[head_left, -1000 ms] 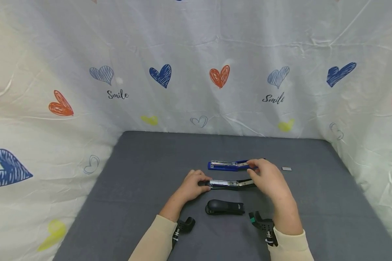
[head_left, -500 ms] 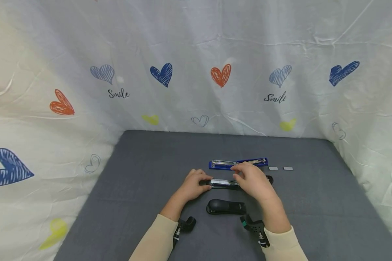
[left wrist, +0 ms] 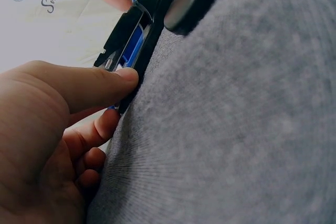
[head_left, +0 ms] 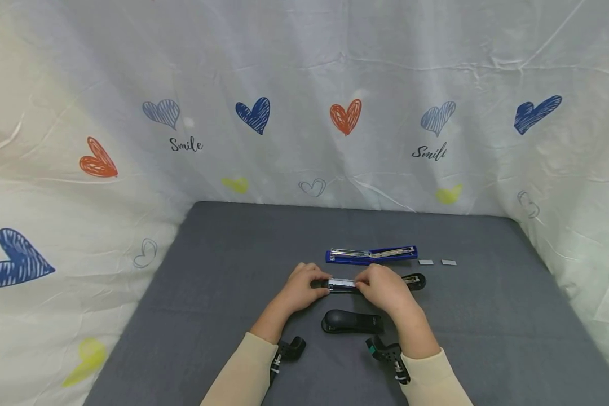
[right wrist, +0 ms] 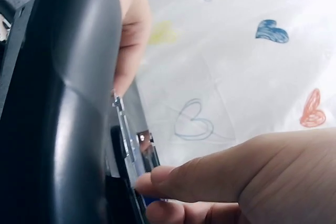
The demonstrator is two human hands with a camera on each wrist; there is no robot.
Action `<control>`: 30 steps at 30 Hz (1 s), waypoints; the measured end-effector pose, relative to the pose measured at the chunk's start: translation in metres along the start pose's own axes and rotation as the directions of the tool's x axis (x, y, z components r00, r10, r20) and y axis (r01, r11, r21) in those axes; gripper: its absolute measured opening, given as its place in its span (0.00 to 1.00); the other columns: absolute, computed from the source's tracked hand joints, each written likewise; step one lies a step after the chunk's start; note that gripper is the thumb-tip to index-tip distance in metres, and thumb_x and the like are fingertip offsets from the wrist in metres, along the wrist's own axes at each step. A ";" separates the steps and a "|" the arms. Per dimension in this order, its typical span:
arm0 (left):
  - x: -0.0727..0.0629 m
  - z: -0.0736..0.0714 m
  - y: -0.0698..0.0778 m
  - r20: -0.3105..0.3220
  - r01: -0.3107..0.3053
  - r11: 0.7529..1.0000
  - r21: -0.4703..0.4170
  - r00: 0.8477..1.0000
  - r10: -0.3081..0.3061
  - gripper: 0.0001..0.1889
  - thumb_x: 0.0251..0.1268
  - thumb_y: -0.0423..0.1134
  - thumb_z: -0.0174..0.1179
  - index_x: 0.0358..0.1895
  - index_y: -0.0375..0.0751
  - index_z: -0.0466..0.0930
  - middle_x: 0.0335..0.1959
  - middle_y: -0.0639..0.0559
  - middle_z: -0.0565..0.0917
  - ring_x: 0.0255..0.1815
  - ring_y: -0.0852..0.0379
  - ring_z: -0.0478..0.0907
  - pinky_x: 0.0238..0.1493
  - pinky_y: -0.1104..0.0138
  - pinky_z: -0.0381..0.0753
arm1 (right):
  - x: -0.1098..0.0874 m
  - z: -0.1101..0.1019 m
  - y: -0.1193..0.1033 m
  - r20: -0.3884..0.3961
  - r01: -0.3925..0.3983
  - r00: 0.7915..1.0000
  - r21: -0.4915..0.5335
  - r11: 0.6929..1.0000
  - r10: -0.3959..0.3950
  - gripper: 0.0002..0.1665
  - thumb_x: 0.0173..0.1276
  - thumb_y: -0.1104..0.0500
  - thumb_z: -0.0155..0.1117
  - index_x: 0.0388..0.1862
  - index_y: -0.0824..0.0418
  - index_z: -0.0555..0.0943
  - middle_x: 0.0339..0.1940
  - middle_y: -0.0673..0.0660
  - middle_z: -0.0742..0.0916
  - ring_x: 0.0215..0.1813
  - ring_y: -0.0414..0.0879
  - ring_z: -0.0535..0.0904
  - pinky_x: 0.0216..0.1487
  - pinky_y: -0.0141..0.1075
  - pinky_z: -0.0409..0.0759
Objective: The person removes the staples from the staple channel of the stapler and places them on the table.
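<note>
A black stapler (head_left: 341, 283) lies folded open on the grey cloth, its metal magazine facing up. My left hand (head_left: 298, 288) pinches its left end between thumb and fingers; the left wrist view shows the thumb (left wrist: 123, 74) against the stapler's side. At the stapler's middle, my right hand (head_left: 385, 290) has thumb and fingertips closed around the magazine area, covering the hinge. Whether a small piece sits between these fingertips (right wrist: 152, 179) cannot be seen. Behind lies an opened blue stapler (head_left: 349, 258), and in front a closed black stapler (head_left: 352, 322).
Two small grey staple strips (head_left: 426, 262) lie right of the blue stapler. A grey cloth (head_left: 233, 242) covers the table. White curtains with printed hearts (head_left: 253, 115) hang behind and at both sides. Each wrist wears a black camera mount (head_left: 291, 348).
My right hand has moved left and toward me, from the blue stapler's right end to the black stapler's middle, uncovering a staple strip. The left hand has stayed at the stapler's end.
</note>
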State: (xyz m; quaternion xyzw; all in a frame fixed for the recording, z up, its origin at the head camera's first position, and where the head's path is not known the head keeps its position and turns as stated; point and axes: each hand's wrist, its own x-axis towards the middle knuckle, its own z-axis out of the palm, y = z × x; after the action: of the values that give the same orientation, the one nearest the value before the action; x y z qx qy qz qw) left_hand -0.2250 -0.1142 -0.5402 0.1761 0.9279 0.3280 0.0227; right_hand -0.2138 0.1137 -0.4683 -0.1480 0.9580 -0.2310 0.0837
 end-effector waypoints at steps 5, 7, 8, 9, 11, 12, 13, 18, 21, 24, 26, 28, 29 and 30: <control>0.001 0.001 0.001 -0.004 0.005 1.000 -0.008 1.000 -0.005 0.17 0.65 0.42 0.73 0.57 0.49 0.89 0.41 0.60 0.80 0.41 0.60 0.66 0.44 0.64 0.70 | 0.002 0.006 0.001 -0.014 -0.051 0.999 -0.035 0.998 0.050 0.09 0.71 0.60 0.68 0.32 0.56 0.92 0.25 0.50 0.86 0.24 0.42 0.72 0.29 0.40 0.73; 0.001 0.001 0.001 -0.003 0.006 1.000 -0.012 1.000 -0.006 0.17 0.65 0.42 0.72 0.57 0.49 0.88 0.41 0.60 0.80 0.41 0.60 0.66 0.44 0.64 0.70 | 0.002 0.008 0.000 -0.027 -0.054 0.998 -0.042 0.998 0.052 0.11 0.71 0.61 0.68 0.28 0.55 0.92 0.19 0.49 0.82 0.21 0.43 0.69 0.26 0.38 0.68; 0.000 0.001 0.001 -0.003 0.005 1.000 -0.014 1.000 -0.005 0.17 0.65 0.42 0.72 0.57 0.49 0.88 0.41 0.60 0.80 0.41 0.60 0.66 0.44 0.64 0.70 | 0.002 0.009 0.000 -0.032 -0.054 0.998 -0.044 0.998 0.053 0.12 0.71 0.61 0.67 0.27 0.55 0.91 0.17 0.48 0.80 0.20 0.44 0.68 0.25 0.38 0.67; 0.000 0.001 0.002 -0.002 0.004 1.000 -0.017 1.000 -0.004 0.17 0.65 0.42 0.72 0.57 0.49 0.88 0.41 0.60 0.80 0.41 0.60 0.66 0.44 0.64 0.71 | 0.002 0.010 0.000 -0.039 -0.054 0.998 -0.047 0.997 0.052 0.12 0.71 0.62 0.67 0.27 0.55 0.91 0.17 0.48 0.80 0.20 0.44 0.69 0.24 0.38 0.67; 0.000 0.000 0.002 -0.001 0.004 1.000 -0.023 1.000 -0.004 0.17 0.65 0.42 0.72 0.57 0.49 0.88 0.41 0.60 0.80 0.41 0.60 0.67 0.45 0.64 0.71 | 0.002 0.011 -0.001 -0.056 -0.061 0.997 -0.043 0.997 0.059 0.10 0.69 0.61 0.68 0.30 0.55 0.93 0.22 0.48 0.84 0.22 0.44 0.71 0.26 0.39 0.70; 0.000 0.000 0.002 -0.001 0.004 1.000 -0.025 1.000 -0.004 0.17 0.65 0.42 0.72 0.57 0.49 0.88 0.41 0.60 0.80 0.41 0.60 0.67 0.45 0.63 0.71 | 0.003 0.011 -0.002 -0.061 -0.068 0.996 -0.041 0.997 0.066 0.08 0.69 0.61 0.69 0.32 0.55 0.93 0.25 0.48 0.86 0.24 0.43 0.73 0.27 0.40 0.72; 0.000 0.000 0.002 0.000 0.005 1.000 -0.027 1.000 -0.005 0.17 0.65 0.42 0.72 0.57 0.48 0.88 0.41 0.59 0.80 0.41 0.60 0.67 0.45 0.63 0.71 | 0.003 0.011 -0.002 -0.062 -0.076 0.995 -0.036 0.996 0.073 0.07 0.69 0.60 0.69 0.34 0.56 0.93 0.29 0.49 0.88 0.26 0.43 0.74 0.29 0.41 0.74; -0.001 -0.001 0.002 0.004 0.009 0.999 -0.031 1.000 -0.009 0.17 0.65 0.42 0.72 0.57 0.48 0.88 0.42 0.59 0.80 0.41 0.59 0.67 0.44 0.64 0.70 | 0.003 0.012 -0.003 -0.060 -0.105 0.993 -0.013 0.994 0.104 0.05 0.68 0.58 0.72 0.35 0.56 0.92 0.36 0.51 0.90 0.30 0.42 0.79 0.35 0.44 0.80; -0.001 -0.002 0.002 0.001 0.007 0.999 -0.034 1.000 -0.007 0.17 0.65 0.42 0.72 0.57 0.48 0.88 0.42 0.59 0.80 0.41 0.59 0.66 0.44 0.64 0.70 | 0.003 0.011 -0.003 -0.074 -0.115 0.991 0.008 0.993 0.115 0.05 0.68 0.58 0.72 0.34 0.56 0.91 0.32 0.50 0.88 0.29 0.42 0.78 0.33 0.43 0.78; 0.000 -0.002 0.002 0.001 0.004 1.000 -0.028 1.000 -0.004 0.17 0.65 0.42 0.72 0.57 0.48 0.88 0.42 0.59 0.80 0.41 0.60 0.66 0.44 0.64 0.70 | 0.004 0.011 -0.004 -0.098 -0.114 0.988 0.040 0.993 0.118 0.05 0.68 0.58 0.72 0.31 0.55 0.89 0.29 0.48 0.87 0.27 0.42 0.76 0.31 0.42 0.76; 0.000 -0.002 0.002 0.003 0.005 1.000 -0.023 1.000 -0.005 0.17 0.65 0.42 0.72 0.57 0.48 0.89 0.42 0.59 0.80 0.41 0.60 0.67 0.44 0.64 0.70 | 0.004 0.011 -0.004 -0.112 -0.105 0.987 0.069 0.992 0.113 0.05 0.68 0.58 0.72 0.31 0.55 0.88 0.28 0.48 0.86 0.27 0.43 0.76 0.32 0.42 0.76; 0.000 -0.002 0.002 0.006 0.006 1.000 -0.018 1.000 -0.006 0.17 0.65 0.43 0.72 0.57 0.49 0.89 0.42 0.59 0.80 0.41 0.60 0.67 0.44 0.64 0.70 | 0.004 0.012 -0.004 -0.121 -0.095 0.987 0.106 0.990 0.108 0.04 0.68 0.58 0.73 0.32 0.55 0.88 0.29 0.48 0.86 0.29 0.43 0.78 0.35 0.44 0.77; 0.000 -0.002 0.002 0.007 0.006 1.000 -0.019 1.000 -0.006 0.17 0.65 0.43 0.72 0.57 0.49 0.89 0.42 0.59 0.80 0.41 0.60 0.67 0.44 0.64 0.70 | 0.004 0.012 -0.004 -0.125 -0.092 0.986 0.125 0.988 0.108 0.04 0.68 0.58 0.73 0.34 0.55 0.87 0.30 0.49 0.87 0.31 0.44 0.79 0.36 0.44 0.78; 0.001 -0.002 0.002 0.008 0.005 1.000 -0.017 1.000 -0.005 0.17 0.65 0.43 0.72 0.57 0.49 0.89 0.42 0.59 0.80 0.41 0.60 0.67 0.44 0.64 0.70 | 0.004 0.012 -0.005 -0.127 -0.092 0.986 0.145 0.985 0.111 0.03 0.68 0.58 0.73 0.35 0.56 0.87 0.31 0.49 0.87 0.32 0.44 0.80 0.38 0.45 0.78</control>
State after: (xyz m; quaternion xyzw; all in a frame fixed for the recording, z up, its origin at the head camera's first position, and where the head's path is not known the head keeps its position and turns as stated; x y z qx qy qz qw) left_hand -0.2252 -0.1135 -0.5370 0.1747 0.9253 0.3352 0.0289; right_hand -0.2135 0.1035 -0.4775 -0.0770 0.9494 -0.3016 0.0408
